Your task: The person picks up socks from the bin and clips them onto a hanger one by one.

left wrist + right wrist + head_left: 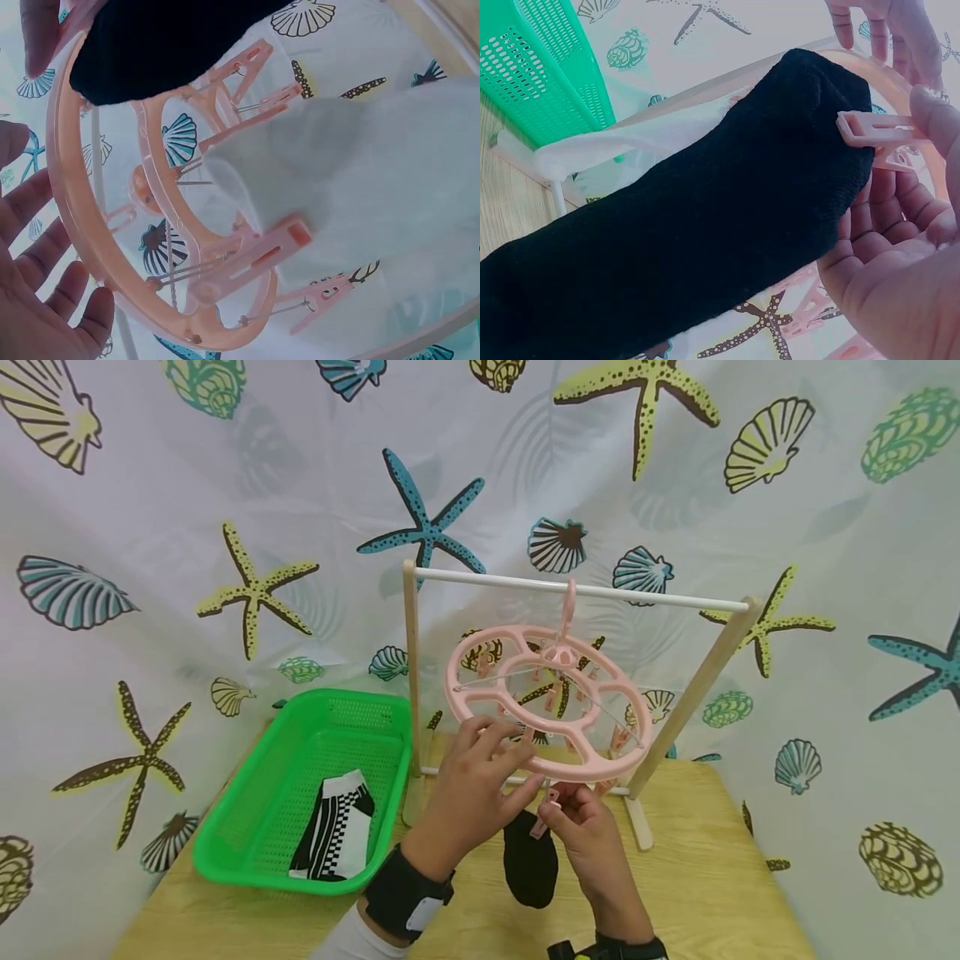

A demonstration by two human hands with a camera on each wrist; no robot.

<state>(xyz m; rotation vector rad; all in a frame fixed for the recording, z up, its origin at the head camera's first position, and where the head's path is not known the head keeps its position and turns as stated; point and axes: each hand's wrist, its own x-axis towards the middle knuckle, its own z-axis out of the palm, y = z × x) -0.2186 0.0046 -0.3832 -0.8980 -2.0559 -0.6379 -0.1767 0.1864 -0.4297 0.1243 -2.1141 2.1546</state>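
A pink round clip hanger [592, 770] hangs tilted from a white rail. My right hand [592, 839] pinches a pink clothespin [881, 129] under the near rim. The clothespin's jaws sit over one end of a black sock [667, 217], whose other end hangs down toward the table. My left hand [474, 781] lies at the near rim with its fingers extended and spread, holding nothing. A white sock [360, 161] hangs from another pink clothespin [255, 259], seen in the left wrist view; in the head view it is hidden.
A green basket [300, 885] stands left on the wooden table [697, 877], with black-and-white patterned socks [337, 827] inside. The stand's wooden posts [690, 697] and white rail [487, 578] frame the hanger. A printed curtain [322, 468] closes off the back.
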